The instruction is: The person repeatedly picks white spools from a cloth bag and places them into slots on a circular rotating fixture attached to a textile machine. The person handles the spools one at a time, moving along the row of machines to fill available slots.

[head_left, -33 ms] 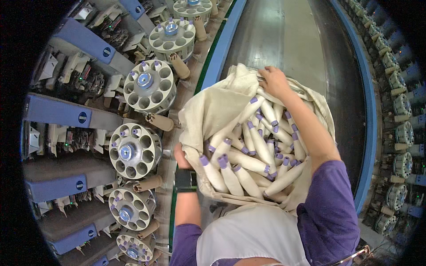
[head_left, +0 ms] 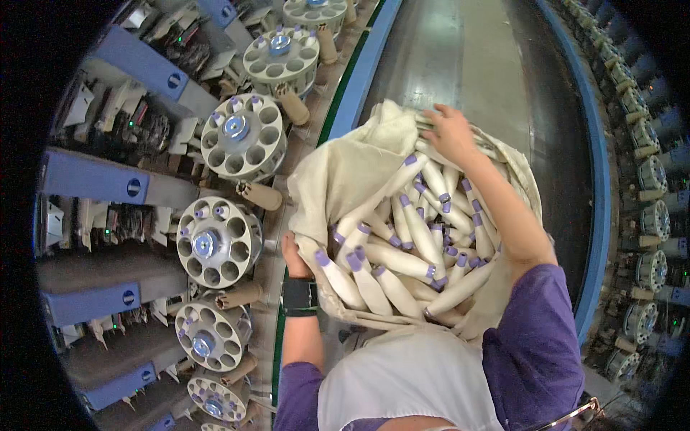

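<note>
A cream cloth sack (head_left: 338, 179) stands wide in front of me, its rim folded outward. Inside lies a heap of white yarn bobbins (head_left: 399, 260) with purple ends, pointing in different directions. At the sack's far rim is my right hand (head_left: 453, 136), fingers apart over the folded cloth, with no bobbin in it. My left hand (head_left: 296, 260) rests against the sack's left side, below the folded cloth. The sack covers most of its fingers, so its grip cannot be made out. A black band (head_left: 298, 297) circles my left wrist.
Along the left runs a row of machines with round bobbin magazines (head_left: 219, 243), some pockets holding purple-tipped bobbins. Brown tubes (head_left: 259, 195) stick out beside them. A blue rail (head_left: 359, 79) edges the dark walkway (head_left: 431, 65). More magazines (head_left: 652, 215) line the right side.
My right hand's fingers have spread and lifted a little at the far rim. My left hand has shifted slightly. The bobbins at the sack's near left have moved slightly with the cloth.
</note>
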Action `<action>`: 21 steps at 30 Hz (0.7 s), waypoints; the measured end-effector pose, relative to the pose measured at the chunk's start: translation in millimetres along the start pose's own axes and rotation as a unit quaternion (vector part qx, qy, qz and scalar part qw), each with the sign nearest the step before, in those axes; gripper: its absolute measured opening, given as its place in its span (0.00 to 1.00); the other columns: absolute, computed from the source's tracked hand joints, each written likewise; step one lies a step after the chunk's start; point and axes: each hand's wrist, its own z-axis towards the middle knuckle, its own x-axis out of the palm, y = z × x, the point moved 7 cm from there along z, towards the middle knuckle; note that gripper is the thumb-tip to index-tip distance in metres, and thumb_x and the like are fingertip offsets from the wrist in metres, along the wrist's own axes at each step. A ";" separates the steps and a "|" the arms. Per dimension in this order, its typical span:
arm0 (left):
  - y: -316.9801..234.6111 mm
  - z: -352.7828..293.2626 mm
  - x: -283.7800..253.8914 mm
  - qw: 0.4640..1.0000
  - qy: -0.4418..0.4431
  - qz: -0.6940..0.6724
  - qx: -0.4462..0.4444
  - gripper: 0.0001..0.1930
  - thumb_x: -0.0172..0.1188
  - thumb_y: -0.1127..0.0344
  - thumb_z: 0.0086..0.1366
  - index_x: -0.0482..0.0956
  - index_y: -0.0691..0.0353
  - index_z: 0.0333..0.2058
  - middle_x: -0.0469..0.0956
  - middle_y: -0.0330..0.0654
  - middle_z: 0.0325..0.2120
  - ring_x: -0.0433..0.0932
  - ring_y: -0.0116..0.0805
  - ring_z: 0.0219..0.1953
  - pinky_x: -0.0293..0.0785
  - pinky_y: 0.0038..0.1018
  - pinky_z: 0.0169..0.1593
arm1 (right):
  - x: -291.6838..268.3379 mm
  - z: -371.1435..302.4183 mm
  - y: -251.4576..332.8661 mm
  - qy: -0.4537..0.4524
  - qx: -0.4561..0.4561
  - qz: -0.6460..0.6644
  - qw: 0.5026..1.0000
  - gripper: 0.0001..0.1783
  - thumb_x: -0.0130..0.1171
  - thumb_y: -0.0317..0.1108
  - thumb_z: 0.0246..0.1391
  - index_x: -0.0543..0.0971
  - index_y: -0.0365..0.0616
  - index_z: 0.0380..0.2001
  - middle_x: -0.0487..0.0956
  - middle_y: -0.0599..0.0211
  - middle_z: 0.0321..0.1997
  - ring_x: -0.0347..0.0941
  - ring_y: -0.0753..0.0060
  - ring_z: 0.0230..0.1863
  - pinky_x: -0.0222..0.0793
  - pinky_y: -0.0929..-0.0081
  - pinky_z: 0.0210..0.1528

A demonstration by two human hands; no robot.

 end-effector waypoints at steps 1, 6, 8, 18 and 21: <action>-12.0 -6.6 -7.2 0.993 -0.034 0.055 0.095 0.16 0.45 0.63 0.64 0.67 0.66 0.47 0.70 0.44 0.42 0.70 0.36 0.42 0.64 0.32 0.48 | -20.5 -8.3 0.4 -0.059 -0.004 0.046 0.997 0.19 0.59 0.38 0.45 0.75 0.40 0.41 0.73 0.49 0.43 0.70 0.51 0.43 0.66 0.63 0.45; -62.5 -86.6 -2.4 0.936 0.031 0.232 0.264 0.16 0.45 0.67 0.64 0.68 0.68 0.48 0.71 0.43 0.42 0.69 0.31 0.43 0.63 0.28 0.49 | 8.4 -105.7 43.9 0.311 0.167 0.186 0.917 0.27 0.61 0.45 0.44 0.71 0.37 0.43 0.75 0.51 0.36 0.72 0.51 0.37 0.67 0.63 0.39; -54.5 -98.0 26.2 0.934 0.115 0.285 0.182 0.17 0.52 0.67 0.61 0.69 0.68 0.48 0.74 0.46 0.39 0.72 0.36 0.41 0.66 0.27 0.47 | 24.7 -124.2 66.8 0.356 0.102 0.155 0.916 0.34 0.62 0.47 0.41 0.66 0.29 0.43 0.75 0.45 0.35 0.73 0.49 0.37 0.68 0.62 0.40; -52.8 -90.6 122.4 0.811 0.083 0.474 0.331 0.22 0.63 0.62 0.39 0.71 0.63 0.35 0.65 0.50 0.29 0.64 0.50 0.36 0.61 0.39 0.42 | 48.0 -117.3 38.5 0.397 0.248 0.201 0.860 0.33 0.59 0.37 0.39 0.65 0.29 0.48 0.74 0.49 0.40 0.72 0.61 0.41 0.67 0.71 0.44; -59.5 -101.6 128.3 0.842 0.125 0.426 0.307 0.18 0.64 0.64 0.39 0.73 0.58 0.33 0.60 0.49 0.31 0.61 0.49 0.37 0.59 0.38 0.41 | 13.8 -109.1 31.8 0.308 0.319 0.534 0.720 0.29 0.57 0.35 0.42 0.66 0.37 0.50 0.75 0.59 0.39 0.73 0.68 0.41 0.67 0.71 0.44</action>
